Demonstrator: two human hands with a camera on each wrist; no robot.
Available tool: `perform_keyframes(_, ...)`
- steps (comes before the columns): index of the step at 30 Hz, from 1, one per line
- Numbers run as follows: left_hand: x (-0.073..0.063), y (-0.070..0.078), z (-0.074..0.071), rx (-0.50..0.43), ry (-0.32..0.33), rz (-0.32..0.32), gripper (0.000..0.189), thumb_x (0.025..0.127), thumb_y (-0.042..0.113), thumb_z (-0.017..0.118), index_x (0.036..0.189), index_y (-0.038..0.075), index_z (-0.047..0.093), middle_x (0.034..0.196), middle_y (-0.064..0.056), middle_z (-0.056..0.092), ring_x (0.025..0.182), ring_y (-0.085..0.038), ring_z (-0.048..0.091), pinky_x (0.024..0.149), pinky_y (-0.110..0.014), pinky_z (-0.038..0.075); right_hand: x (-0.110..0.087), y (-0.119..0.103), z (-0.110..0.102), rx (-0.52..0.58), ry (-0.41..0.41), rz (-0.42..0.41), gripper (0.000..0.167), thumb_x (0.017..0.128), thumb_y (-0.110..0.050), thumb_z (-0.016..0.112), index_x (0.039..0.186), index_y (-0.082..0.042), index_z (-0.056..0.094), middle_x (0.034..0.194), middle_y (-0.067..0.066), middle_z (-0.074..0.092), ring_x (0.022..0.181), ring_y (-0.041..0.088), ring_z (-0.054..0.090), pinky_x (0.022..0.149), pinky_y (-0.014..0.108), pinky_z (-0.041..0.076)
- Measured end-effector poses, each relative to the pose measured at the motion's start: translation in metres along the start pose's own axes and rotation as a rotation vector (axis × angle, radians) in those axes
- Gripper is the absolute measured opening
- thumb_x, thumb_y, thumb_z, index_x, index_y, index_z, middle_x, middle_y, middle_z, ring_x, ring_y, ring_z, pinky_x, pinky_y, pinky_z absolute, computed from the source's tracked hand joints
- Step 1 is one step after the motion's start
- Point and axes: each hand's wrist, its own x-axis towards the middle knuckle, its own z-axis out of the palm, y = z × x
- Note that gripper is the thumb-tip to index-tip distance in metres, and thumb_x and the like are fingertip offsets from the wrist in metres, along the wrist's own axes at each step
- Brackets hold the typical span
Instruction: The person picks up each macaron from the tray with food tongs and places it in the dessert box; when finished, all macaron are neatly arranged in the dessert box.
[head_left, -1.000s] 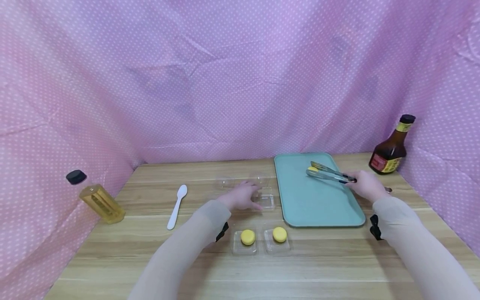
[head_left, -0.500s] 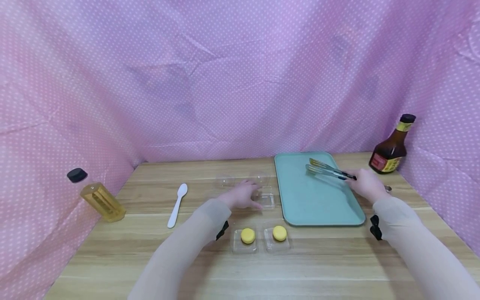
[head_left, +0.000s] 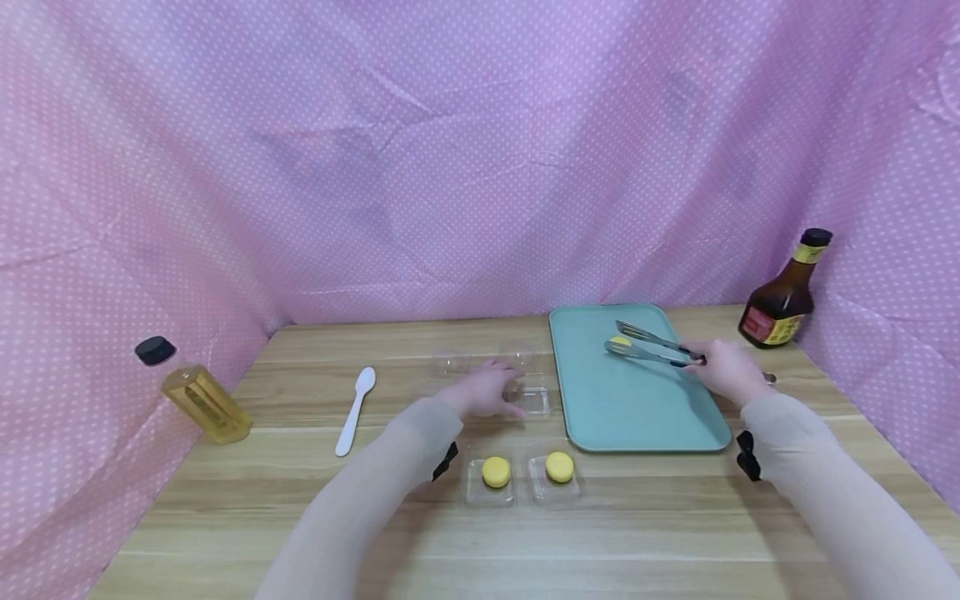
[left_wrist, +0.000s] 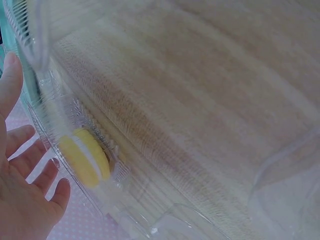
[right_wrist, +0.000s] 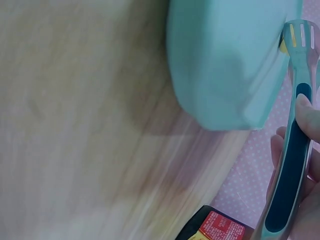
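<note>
- The right hand (head_left: 726, 367) grips the metal tongs (head_left: 645, 354) at the right edge of the tray (head_left: 637, 408).
- One yellow macaron (head_left: 620, 341) is over the far part of the tray, between the two arms of the tongs; if they squeeze it, I cannot tell.
- The left hand (head_left: 486, 393) is left of the tray, at a clear container (head_left: 534, 402), its fingers loose and spread, holding nothing.
- In the left wrist view, a boxed macaron (left_wrist: 85, 157) lies near these fingers.
- Nearer to the person than the tray, on the bench (head_left: 187, 517), one clear box (head_left: 487, 497) and a second box (head_left: 557, 497) stand side by side, each with a macaron.
- Left of the tray lies a white spoon (head_left: 356, 412); farther left, an oil bottle (head_left: 204, 404).
- Right of the tray stands a dark bottle (head_left: 780, 304).
</note>
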Motion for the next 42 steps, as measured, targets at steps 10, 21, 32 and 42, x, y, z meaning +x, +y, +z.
perform_keyframes(10, 0.0011, -0.0013, 0.0016, -0.003, 0.001, -0.001, 0.081, 0.079, 0.044, 0.072, 0.145, 0.011, 0.038, 0.151, -0.009, 0.035, 0.142, -0.029, 0.026, 0.118, -0.045, 0.022, -0.0001, 0.0008, -0.0035, 0.025, -0.060, -0.012, 0.051, 0.085, -0.019, 0.069, 0.128, 0.003, 0.054, 0.112, 0.033, 0.061, 0.078, 0.030, 0.056, 0.071, 0.051, 0.047)
perform_keyframes(21, 0.0034, -0.0040, 0.0038, -0.002, 0.008, 0.011, 0.082, 0.079, 0.044, 0.072, 0.145, 0.011, 0.038, 0.150, -0.010, 0.037, 0.141, -0.029, 0.027, 0.117, -0.045, 0.025, -0.0001, 0.0031, -0.0054, 0.062, -0.106, 0.008, 0.051, 0.086, -0.019, 0.068, 0.129, 0.002, 0.054, 0.121, 0.036, 0.054, 0.099, 0.042, 0.057, 0.084, 0.061, 0.045)
perform_keyframes(32, 0.0036, -0.0022, 0.0026, 0.009, 0.002, 0.014, 0.081, 0.079, 0.045, 0.072, 0.144, 0.010, 0.039, 0.150, -0.010, 0.036, 0.141, -0.028, 0.027, 0.117, -0.044, 0.024, -0.0019, 0.0037, -0.0051, 0.052, -0.098, 0.027, 0.048, 0.087, -0.021, 0.068, 0.128, 0.000, 0.056, 0.120, 0.036, 0.055, 0.089, 0.036, 0.058, 0.074, 0.051, 0.048)
perform_keyframes(42, 0.0039, -0.0028, 0.0021, 0.009, 0.006, 0.018, 0.082, 0.078, 0.045, 0.072, 0.145, 0.010, 0.038, 0.150, -0.010, 0.036, 0.141, -0.028, 0.028, 0.117, -0.044, 0.025, -0.0051, 0.0015, -0.0035, 0.045, -0.043, -0.007, 0.047, 0.085, -0.019, 0.069, 0.126, -0.001, 0.058, 0.116, 0.036, 0.056, 0.068, 0.024, 0.053, 0.060, 0.037, 0.044)
